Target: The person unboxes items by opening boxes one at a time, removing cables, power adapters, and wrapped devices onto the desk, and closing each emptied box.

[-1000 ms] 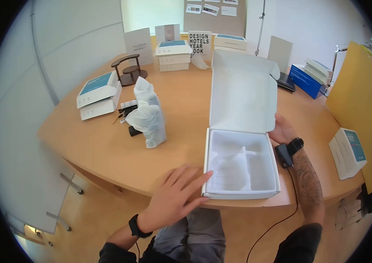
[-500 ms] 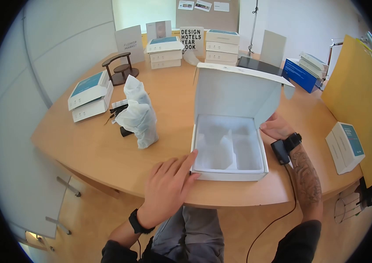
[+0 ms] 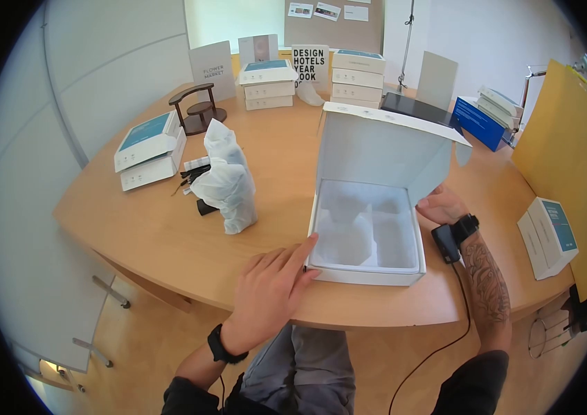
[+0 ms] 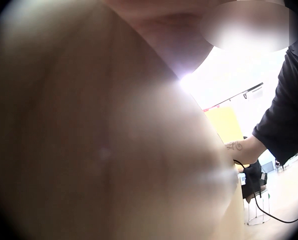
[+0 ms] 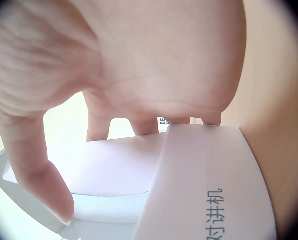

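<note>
Grips the open white box (image 3: 366,277) by its right wall toward the rear with the right hand (image 3: 444,206), closed in a pinch, bending the thumb over the rim and reaching the other fingers outside. Lays the left hand (image 3: 266,290) on the left wall near the front left corner, with fingers extended rather than clasped, touching with forefinger and thumb. Sits right of centre, just inside the near edge of the tabletop (image 3: 280,228), with lid (image 3: 369,149) raised at the rear and a pale molded tray (image 3: 349,249) inside. Left of that, well apart from the box: a white-wrapped bundle (image 3: 230,187), beside black cables (image 3: 190,177). Toward the left edge: teal-labelled boxes (image 3: 148,168) and a dark wooden stand (image 3: 203,111). Along the far edge: two box stacks (image 3: 269,90), a book (image 3: 309,63) between them. Toward the right edge: a white carton (image 3: 546,242).
</note>
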{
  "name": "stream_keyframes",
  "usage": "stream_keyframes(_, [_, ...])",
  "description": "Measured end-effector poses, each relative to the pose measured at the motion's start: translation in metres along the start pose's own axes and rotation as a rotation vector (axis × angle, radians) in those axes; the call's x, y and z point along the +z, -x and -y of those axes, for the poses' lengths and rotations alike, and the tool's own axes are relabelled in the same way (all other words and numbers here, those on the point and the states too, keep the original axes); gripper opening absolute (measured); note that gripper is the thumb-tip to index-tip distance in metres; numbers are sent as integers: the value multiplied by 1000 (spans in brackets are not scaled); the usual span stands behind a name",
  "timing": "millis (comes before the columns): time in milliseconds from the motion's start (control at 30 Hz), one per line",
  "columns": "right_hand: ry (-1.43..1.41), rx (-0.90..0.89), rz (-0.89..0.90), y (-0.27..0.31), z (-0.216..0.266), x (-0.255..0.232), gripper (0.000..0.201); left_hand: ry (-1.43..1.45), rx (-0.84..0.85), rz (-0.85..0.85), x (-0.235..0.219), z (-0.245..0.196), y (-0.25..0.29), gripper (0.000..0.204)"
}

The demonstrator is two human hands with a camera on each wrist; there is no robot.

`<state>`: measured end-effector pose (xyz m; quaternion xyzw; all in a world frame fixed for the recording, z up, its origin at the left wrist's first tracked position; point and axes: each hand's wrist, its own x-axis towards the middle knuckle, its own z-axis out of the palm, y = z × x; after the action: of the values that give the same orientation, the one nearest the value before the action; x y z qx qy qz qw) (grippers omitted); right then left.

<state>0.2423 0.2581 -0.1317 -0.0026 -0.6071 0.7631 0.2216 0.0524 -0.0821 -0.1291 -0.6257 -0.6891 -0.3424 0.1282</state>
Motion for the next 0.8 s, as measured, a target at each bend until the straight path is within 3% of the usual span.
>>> stream_keyframes(133, [-21, -10, 29, -3, -2, 0, 77, 38, -45, 126, -5, 6, -1, 58])
stream_keyframes(200, [-6, 2, 7, -3, -2, 4, 77, 185, -128, 188, -7, 13, -7, 80])
stream_keyframes(233, [-19, 3, -8, -3, -2, 5, 77, 187, -133, 186, -10, 15, -15, 80])
stream_keyframes(300, [-36, 10, -15, -3, -2, 7, 77, 415, -95, 343, -17, 21, -34, 102])
stream_keyframes(333, [-30, 20, -28, -2, -2, 8, 78, 412, -103, 340, -19, 21, -39, 102])
stream_keyframes(400, [-31, 27, -39, -4, -3, 7, 79, 418, 50, 345, -21, 20, -49, 110])
stream_keyframes(633, [48, 41, 2, 0, 2, 11, 82, 458, -5, 392, -27, 9, -53, 106])
stream_keyframes(700, [52, 54, -6, 0, 1, 10, 82, 420, -106, 346, -30, 8, -46, 102])
stream_keyframes(800, [49, -13, 130, -4, -5, -1, 80, 406, -216, 323, -33, 9, -34, 102])
